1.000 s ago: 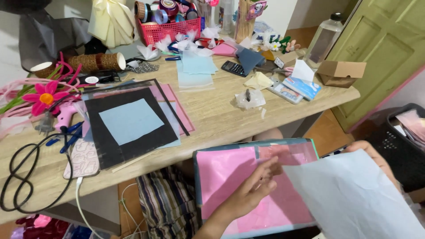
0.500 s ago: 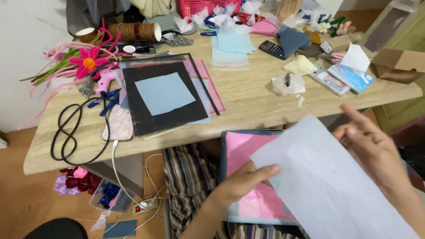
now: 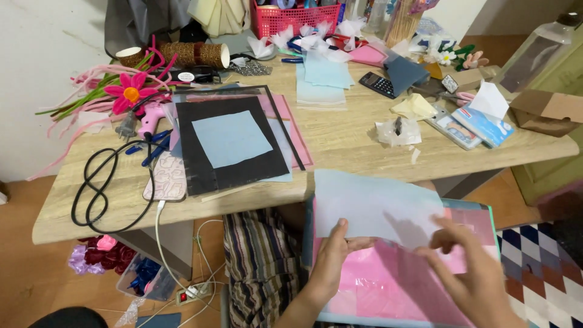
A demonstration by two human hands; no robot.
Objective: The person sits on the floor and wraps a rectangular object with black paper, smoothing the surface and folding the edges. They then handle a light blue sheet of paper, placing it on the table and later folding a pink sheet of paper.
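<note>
My left hand (image 3: pixel 333 258) pinches the lower left edge of a pale blue paper sheet (image 3: pixel 370 203), thumb on top. At the sheet's lower right corner my right hand (image 3: pixel 470 273) touches it with spread fingers. The sheet is held flat over a stack of pink sheets (image 3: pixel 388 282) that lies in a teal folder (image 3: pixel 311 243) on my lap. On the wooden table (image 3: pixel 340 133) in front lies a black sheet (image 3: pixel 228 146) with a smaller pale blue square (image 3: pixel 231 138) on it.
A pink glue gun (image 3: pixel 147 121) with a black cable (image 3: pixel 100 188), pipe-cleaner flowers (image 3: pixel 124 91), a pile of blue papers (image 3: pixel 325 76), a calculator (image 3: pixel 378 84), a red basket (image 3: pixel 294 15) and a cardboard box (image 3: pixel 549 112) crowd the table. A power strip (image 3: pixel 194 293) lies on the floor.
The pale blue sheet has swung from my right side to level over the pink stack. My left hand has taken hold of its edge, and my right hand has moved lower.
</note>
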